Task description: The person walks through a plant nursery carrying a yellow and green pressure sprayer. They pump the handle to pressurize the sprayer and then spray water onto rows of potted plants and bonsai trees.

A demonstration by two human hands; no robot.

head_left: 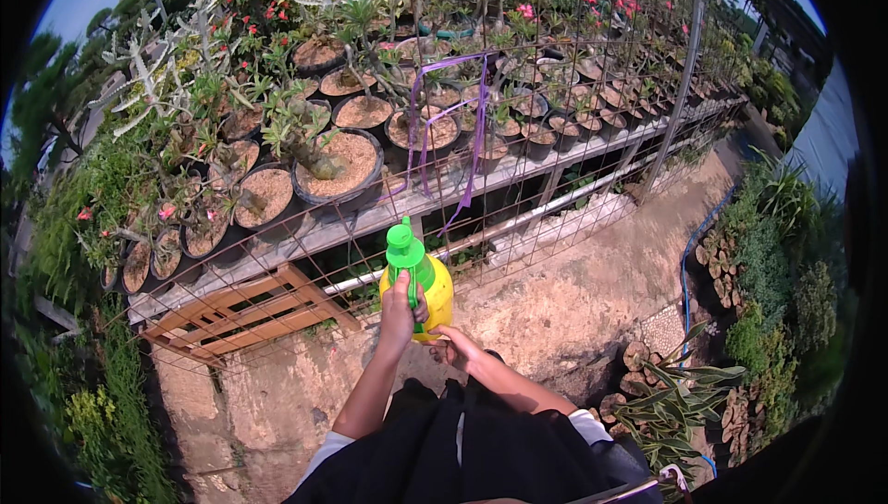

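In front of me I hold up a pump spray bottle (440, 296) with a yellow body and a green top. My left hand (400, 312) is wrapped round the green handle at its near side. Below it, my right hand (453, 345) touches the lower part of the yellow body, its fingers curled at the base. Part of the bottle's underside is hidden by my hands. Just past the bottle stands a rusty wire mesh fence (555, 157), with purple ribbon (480, 125) tied to it.
Behind the fence, a raised bench (310, 238) bears many potted plants (338, 166). A wooden slatted panel (245, 312) leans at its lower left. Concrete paving (555, 291) runs along the fence. A blue hose (685, 291) and leafy plants (675, 398) lie on the right.
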